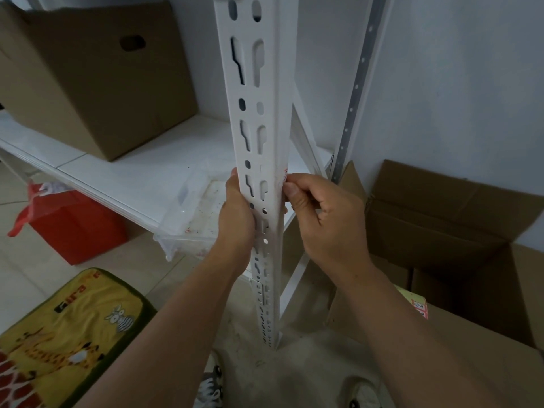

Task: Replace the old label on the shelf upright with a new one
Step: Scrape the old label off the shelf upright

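A white slotted shelf upright (266, 113) runs down the middle of the head view to the floor. My left hand (237, 219) grips its left side at about mid-height. On the upright's right face, a small white label with red print (285, 175) shows only as a sliver. My right hand (318, 213) pinches at that label with thumb and fingertips, the other fingers curled. Most of the label is hidden by the upright's edge and my fingers. A sheet of labels with red borders (419, 307) lies on a cardboard box at the right.
A white shelf board (123, 169) holds a closed cardboard box (88, 75). A clear plastic tray (194, 219) juts from under it. A red bag (70, 222) and a yellow cushion (67, 334) are at left. Open cardboard boxes (459, 231) stand at right.
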Motion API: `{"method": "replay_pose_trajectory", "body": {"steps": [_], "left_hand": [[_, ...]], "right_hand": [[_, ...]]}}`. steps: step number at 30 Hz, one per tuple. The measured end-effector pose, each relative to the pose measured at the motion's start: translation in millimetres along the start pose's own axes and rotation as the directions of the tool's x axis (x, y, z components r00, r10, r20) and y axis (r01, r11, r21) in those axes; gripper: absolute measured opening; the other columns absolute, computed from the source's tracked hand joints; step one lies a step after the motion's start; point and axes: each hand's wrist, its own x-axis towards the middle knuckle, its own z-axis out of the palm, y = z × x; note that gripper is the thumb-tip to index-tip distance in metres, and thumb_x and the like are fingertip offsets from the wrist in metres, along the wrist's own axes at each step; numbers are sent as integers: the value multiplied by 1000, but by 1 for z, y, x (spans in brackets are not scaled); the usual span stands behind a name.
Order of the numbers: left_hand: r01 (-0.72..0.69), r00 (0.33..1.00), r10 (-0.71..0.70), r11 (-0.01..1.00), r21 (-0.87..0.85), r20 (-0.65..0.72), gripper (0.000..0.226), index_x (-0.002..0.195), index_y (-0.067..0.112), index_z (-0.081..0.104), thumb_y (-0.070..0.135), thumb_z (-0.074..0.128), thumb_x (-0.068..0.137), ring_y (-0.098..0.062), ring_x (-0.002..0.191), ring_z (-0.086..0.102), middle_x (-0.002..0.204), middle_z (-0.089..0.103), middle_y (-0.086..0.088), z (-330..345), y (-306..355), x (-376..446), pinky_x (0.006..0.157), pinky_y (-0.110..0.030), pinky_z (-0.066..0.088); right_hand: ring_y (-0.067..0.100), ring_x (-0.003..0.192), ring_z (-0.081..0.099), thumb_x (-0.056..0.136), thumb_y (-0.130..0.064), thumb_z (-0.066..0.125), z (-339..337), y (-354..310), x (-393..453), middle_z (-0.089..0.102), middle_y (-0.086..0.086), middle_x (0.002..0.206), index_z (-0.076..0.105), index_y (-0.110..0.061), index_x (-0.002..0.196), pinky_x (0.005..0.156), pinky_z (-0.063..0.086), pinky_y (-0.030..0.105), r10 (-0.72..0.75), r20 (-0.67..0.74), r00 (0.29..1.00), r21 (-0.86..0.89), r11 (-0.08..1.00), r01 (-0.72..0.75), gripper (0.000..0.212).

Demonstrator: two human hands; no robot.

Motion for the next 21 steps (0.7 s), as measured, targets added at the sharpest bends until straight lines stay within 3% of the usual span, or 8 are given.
{"method": "replay_pose_trajectory", "body": {"steps": [6,11,16,21], "left_hand": [[37,998,-37,999,-2,-43,58,58,28,64,45,29,102,-12,57,64,53,64,7,0,1,3,75,-35,48],[-17,999,18,1000,19,-31,57,60,28,62,40,27,104,0,44,60,48,62,9,1,0,0,64,-27,44],[2,1000,-2,999,-39,-7,74,43,32,67,41,26,104,-2,46,62,50,64,7,2,1,1,62,-25,46],[-14,1000,14,1000,-6,-19,66,54,25,64,40,24,104,0,44,61,49,64,8,2,0,-3,52,-18,47]], "right_hand": [[9,89,67,94,-16,59,-2,0,2,73,1,98,70,-8,108,80,55,16,20,28,999,20,1000,-21,19],[8,86,65,94,-14,60,-3,-1,3,73,1,94,71,-8,105,76,53,13,-7,18,1000,-17,1000,7,17],[12,76,64,93,-14,60,-1,-2,2,73,3,86,71,-6,99,67,54,25,-58,-20,998,-87,995,56,15],[12,70,63,94,-16,58,1,-3,0,72,5,83,71,-5,96,64,52,22,-104,-27,994,-148,984,98,17]]}}
